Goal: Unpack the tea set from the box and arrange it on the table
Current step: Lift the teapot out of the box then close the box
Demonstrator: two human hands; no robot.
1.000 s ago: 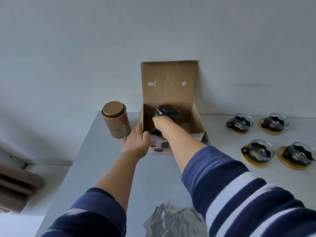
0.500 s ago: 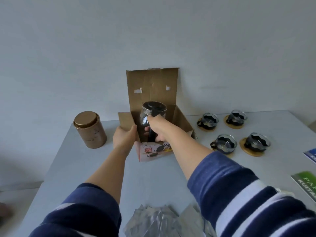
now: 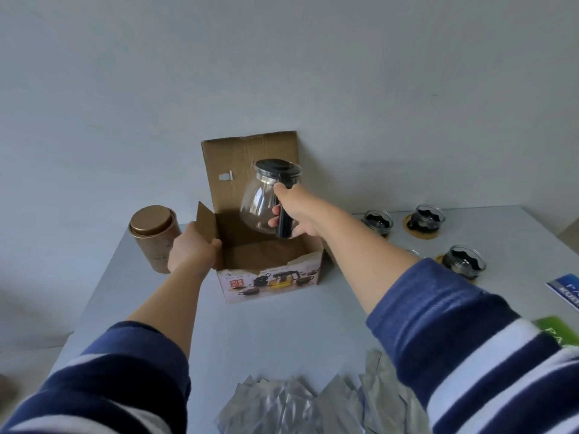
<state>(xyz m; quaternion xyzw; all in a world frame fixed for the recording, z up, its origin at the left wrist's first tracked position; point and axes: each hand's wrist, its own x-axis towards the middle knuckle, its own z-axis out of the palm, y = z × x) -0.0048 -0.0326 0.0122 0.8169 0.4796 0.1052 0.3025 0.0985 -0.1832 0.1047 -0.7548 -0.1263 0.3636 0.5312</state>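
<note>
While right hand (image 3: 293, 214) grips rounded glass teapot (image 3: 260, 202), seemingly empty.

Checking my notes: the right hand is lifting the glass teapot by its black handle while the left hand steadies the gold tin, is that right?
Not quite. In the head view the left hand grips the cardboard box by its side flap, not the gold tin. The right hand does hold the glass teapot by its black handle.

A plain pale grey wall (image 3: 282, 73) fills the upper view. The light grey worktop (image 3: 266, 333) stands against it in soft, even light.
</note>
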